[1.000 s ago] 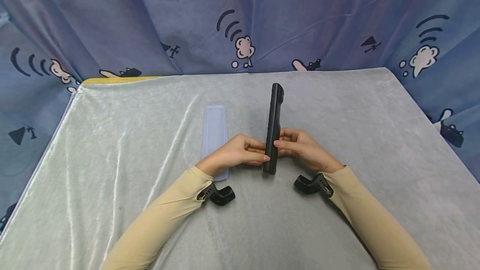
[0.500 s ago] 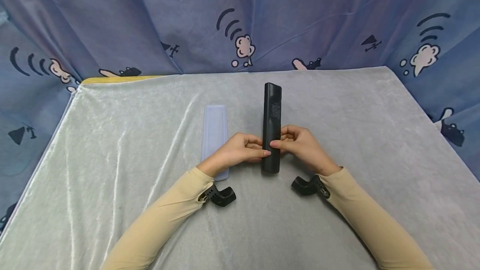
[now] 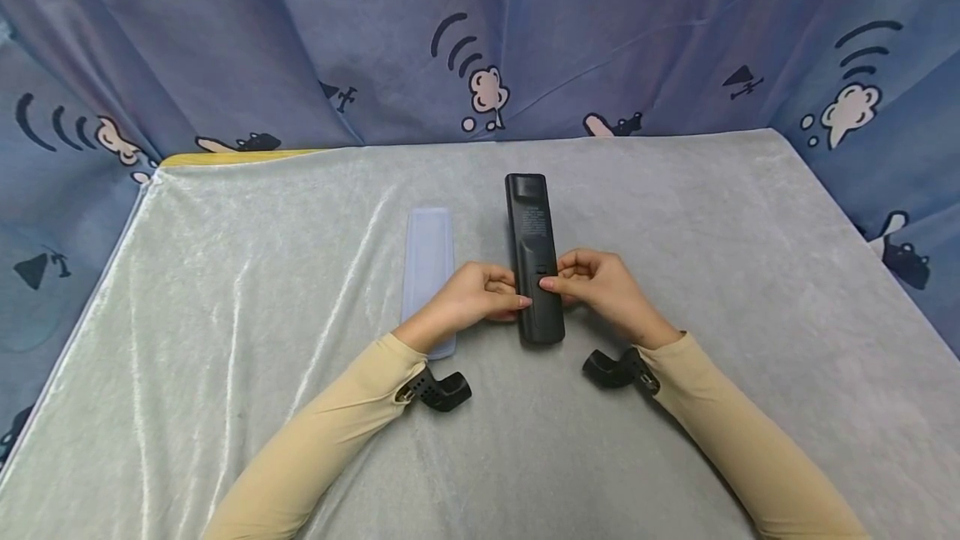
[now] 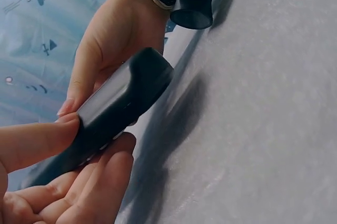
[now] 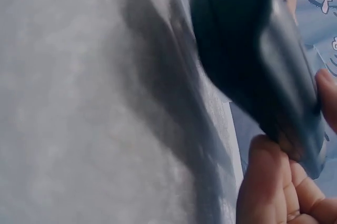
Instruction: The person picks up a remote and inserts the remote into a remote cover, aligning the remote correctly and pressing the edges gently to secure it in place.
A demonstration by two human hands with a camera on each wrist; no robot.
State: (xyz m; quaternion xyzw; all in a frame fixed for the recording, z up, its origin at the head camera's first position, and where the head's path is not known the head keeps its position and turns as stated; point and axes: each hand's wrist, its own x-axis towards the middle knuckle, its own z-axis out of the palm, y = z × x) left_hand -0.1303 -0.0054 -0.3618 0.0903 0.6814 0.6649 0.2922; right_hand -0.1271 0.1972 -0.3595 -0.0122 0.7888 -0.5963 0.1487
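A black remote control [image 3: 534, 261] is held above the table between both hands, its back with a printed label and battery cover facing up in the head view. My left hand [image 3: 474, 297] pinches its left edge, thumb on the back and fingers beneath. On the opposite edge, my right hand [image 3: 603, 288] grips it with the thumb near the cover's catch. The left wrist view shows the remote [image 4: 118, 98] side-on, with button edges on its underside. In the right wrist view the remote [image 5: 263, 50] fills the upper right, thumb and fingers around it.
A pale translucent plastic sleeve or tray [image 3: 430, 261] lies left of the remote, partly behind the left hand. Grey velvety cloth covers the table [image 3: 675, 215]. A blue patterned curtain [image 3: 600, 40] hangs at the back and sides.
The remote has rolled from its narrow side to its back facing up, and its far end has swung left. Both hands keep their hold with little movement.
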